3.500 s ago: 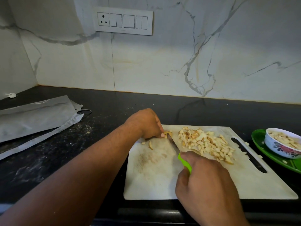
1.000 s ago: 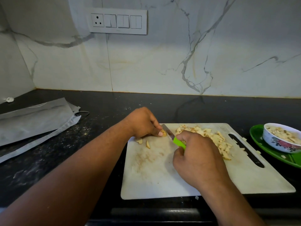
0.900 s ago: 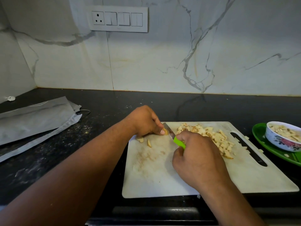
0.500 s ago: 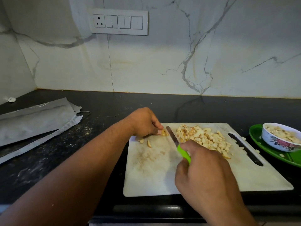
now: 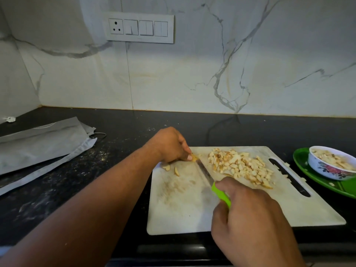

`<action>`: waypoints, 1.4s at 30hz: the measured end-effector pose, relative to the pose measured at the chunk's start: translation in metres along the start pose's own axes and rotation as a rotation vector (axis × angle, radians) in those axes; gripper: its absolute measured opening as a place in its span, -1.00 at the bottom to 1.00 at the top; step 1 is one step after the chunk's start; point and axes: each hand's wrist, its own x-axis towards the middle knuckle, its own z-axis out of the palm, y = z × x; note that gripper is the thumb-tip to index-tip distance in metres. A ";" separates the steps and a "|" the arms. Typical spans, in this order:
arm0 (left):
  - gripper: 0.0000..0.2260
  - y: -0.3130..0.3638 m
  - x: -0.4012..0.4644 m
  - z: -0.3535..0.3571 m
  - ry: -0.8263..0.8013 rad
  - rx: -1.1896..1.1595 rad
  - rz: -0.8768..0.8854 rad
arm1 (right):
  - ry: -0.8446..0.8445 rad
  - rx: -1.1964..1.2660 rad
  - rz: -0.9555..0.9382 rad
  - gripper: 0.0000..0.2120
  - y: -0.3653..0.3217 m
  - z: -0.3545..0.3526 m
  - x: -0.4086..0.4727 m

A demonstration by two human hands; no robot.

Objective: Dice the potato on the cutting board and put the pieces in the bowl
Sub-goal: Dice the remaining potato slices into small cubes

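The black speckled stone countertop (image 5: 119, 132) runs under everything, with folded grey plastic bags (image 5: 38, 145) lying at its far left. In front of me sits the white rectangular plastic cutting board (image 5: 183, 209), its handle slot toward the right. Beside it on the right is a green plate (image 5: 316, 182) carrying the small white floral bowl (image 5: 331, 166), already holding diced pieces. On the board's far right half lies a heap of pale diced potato (image 5: 240, 166). My right hand (image 5: 250, 218) is wrapped around the green-handled knife (image 5: 212, 182), its blade angled up the board toward my other hand. My left hand (image 5: 169, 145) pinches the last small potato piece (image 5: 194, 157) at the board's far left corner, right at the blade tip. Two loose slivers (image 5: 171, 169) lie just beside it.
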 end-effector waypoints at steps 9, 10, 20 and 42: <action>-0.95 0.008 -0.007 -0.005 0.021 0.114 0.001 | 0.055 0.009 -0.029 -0.66 -0.013 0.030 0.037; -0.95 0.008 -0.006 -0.005 0.024 0.110 -0.007 | 0.054 0.014 -0.032 -0.66 -0.012 0.032 0.037; -0.91 0.006 -0.003 -0.004 0.008 0.069 -0.040 | -0.031 0.003 -0.023 -0.65 -0.001 0.006 0.004; -0.50 0.002 -0.008 -0.007 -0.029 -0.024 -0.044 | 0.004 -0.007 -0.040 -0.61 0.003 0.022 0.030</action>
